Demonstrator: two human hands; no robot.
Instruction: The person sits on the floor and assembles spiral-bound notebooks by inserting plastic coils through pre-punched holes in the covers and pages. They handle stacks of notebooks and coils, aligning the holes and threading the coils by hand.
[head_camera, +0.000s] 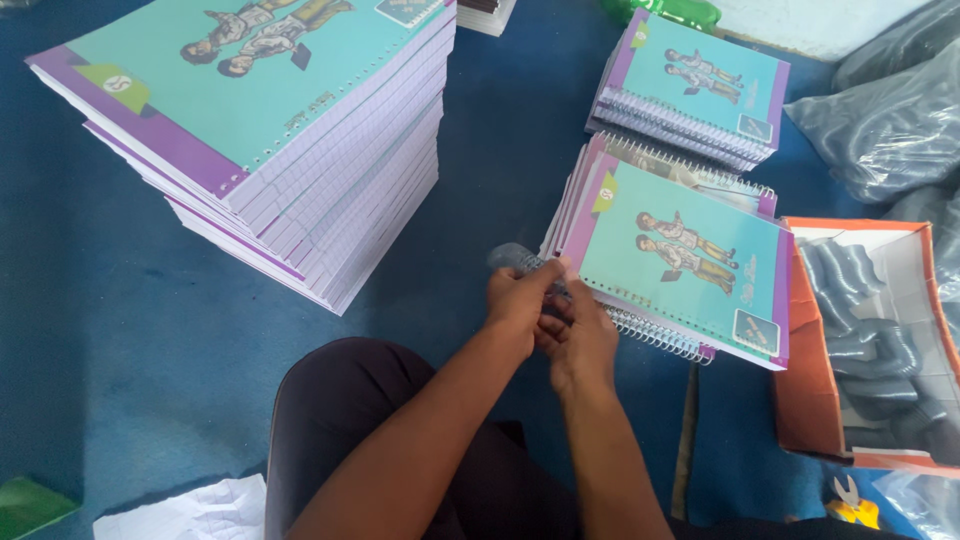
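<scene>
Both hands at the spiral binding of the top notebook, at the corner nearest the person.

The left hand (520, 300) and right hand (575, 335) are clenched together on the wire spiral (650, 333) at the 7 o'clock corner of the teal notebook (680, 270), which tops a small bound pile on the blue floor (130, 330). A second bound pile (700, 90) lies at 12 o'clock from it. The tall unbound stack (280, 140) at 10 o'clock appears to be work remaining, by judgement the larger share. An orange box of coils (860, 350) crowds 3 o'clock; open floor lies at 9 o'clock.
</scene>
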